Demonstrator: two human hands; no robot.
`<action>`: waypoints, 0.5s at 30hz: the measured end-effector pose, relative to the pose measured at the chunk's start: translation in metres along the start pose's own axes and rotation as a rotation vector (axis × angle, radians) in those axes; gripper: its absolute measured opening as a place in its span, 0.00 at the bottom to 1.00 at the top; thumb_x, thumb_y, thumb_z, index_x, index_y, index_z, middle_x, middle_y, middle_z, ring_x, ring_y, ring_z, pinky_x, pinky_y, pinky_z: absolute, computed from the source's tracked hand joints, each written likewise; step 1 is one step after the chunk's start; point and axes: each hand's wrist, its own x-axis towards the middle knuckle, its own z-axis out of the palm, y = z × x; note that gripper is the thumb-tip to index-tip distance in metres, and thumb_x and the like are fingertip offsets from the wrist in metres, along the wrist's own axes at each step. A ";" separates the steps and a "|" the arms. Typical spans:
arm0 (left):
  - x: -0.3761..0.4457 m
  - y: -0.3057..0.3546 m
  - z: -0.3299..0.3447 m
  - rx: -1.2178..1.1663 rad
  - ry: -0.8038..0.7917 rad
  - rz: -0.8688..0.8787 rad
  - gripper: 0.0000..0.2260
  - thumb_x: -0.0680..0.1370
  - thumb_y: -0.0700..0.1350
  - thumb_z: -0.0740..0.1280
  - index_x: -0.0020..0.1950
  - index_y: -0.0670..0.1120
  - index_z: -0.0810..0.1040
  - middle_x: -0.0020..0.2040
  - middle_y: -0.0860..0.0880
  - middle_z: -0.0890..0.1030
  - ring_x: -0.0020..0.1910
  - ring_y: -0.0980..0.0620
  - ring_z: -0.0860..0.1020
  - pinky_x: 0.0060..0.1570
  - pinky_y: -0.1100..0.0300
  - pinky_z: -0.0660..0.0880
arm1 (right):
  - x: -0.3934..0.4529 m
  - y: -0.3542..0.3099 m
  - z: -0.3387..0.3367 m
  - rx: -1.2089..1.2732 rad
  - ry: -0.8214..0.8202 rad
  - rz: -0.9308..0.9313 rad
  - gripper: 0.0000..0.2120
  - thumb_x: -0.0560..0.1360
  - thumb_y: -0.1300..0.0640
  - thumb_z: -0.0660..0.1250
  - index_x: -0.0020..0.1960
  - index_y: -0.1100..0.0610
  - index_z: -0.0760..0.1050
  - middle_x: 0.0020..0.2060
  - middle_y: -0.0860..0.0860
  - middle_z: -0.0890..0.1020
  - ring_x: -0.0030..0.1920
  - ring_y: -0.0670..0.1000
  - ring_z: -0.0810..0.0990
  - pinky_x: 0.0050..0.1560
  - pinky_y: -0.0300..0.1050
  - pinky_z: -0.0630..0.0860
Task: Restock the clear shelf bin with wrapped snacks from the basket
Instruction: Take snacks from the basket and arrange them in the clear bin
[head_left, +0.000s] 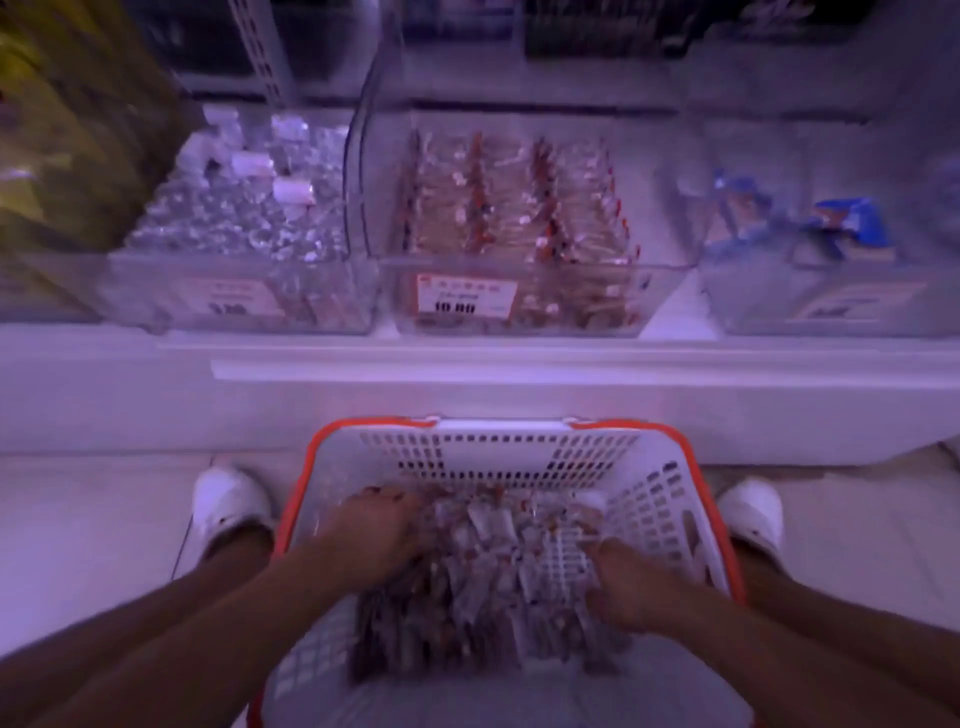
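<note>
We see a white perforated plastic basket (498, 452) with a glossy orange rim at six o'clock. At twelve o'clock the shelf bin (524, 291) is clear, glossy plastic, its snacks (519, 208) in shiny transparent wrap. Its price label (466, 294) looks like matt paper.

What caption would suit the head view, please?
Both hands gather snacks in the basket below the bin.

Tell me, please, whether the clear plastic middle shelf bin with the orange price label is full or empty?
Partly full: the clear plastic middle shelf bin holds rows of wrapped snacks below its rim.
</note>
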 end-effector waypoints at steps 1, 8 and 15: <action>0.004 -0.010 0.020 0.010 -0.063 -0.050 0.23 0.81 0.57 0.56 0.76 0.55 0.65 0.71 0.46 0.71 0.64 0.42 0.75 0.62 0.52 0.72 | 0.012 0.005 0.017 -0.019 0.007 0.050 0.26 0.77 0.53 0.62 0.74 0.58 0.66 0.71 0.57 0.70 0.72 0.57 0.69 0.69 0.39 0.60; 0.026 -0.030 0.095 -0.122 -0.127 -0.171 0.26 0.80 0.53 0.59 0.77 0.51 0.60 0.79 0.39 0.57 0.67 0.36 0.72 0.61 0.46 0.72 | 0.102 -0.018 0.086 -0.114 0.239 0.320 0.33 0.75 0.43 0.62 0.76 0.57 0.62 0.68 0.61 0.69 0.70 0.64 0.66 0.68 0.55 0.68; 0.079 -0.023 0.128 -0.197 0.055 -0.376 0.24 0.80 0.59 0.57 0.75 0.54 0.65 0.72 0.45 0.67 0.66 0.40 0.68 0.67 0.49 0.65 | 0.162 -0.050 0.112 -0.009 0.214 0.418 0.41 0.76 0.36 0.59 0.80 0.57 0.50 0.75 0.64 0.60 0.75 0.63 0.60 0.73 0.54 0.61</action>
